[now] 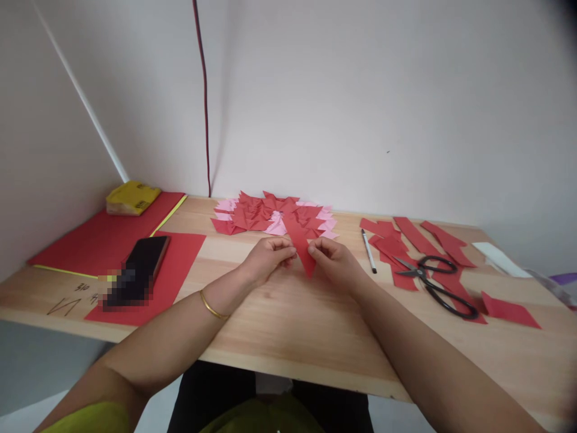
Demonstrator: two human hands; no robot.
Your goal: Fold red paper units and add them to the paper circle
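A strip of red paper is held up over the middle of the table, its lower end narrowing to a point. My left hand pinches its left edge between thumb and fingers. On the other edge, my right hand grips it the same way. Right behind the strip lies a pile of folded red and pink paper pieces, partly hidden by the strip.
To the right are black-handled scissors, a pen, several red paper strips and a white piece. At left, a phone rests on red sheets, near a yellow packet. A cable hangs along the wall.
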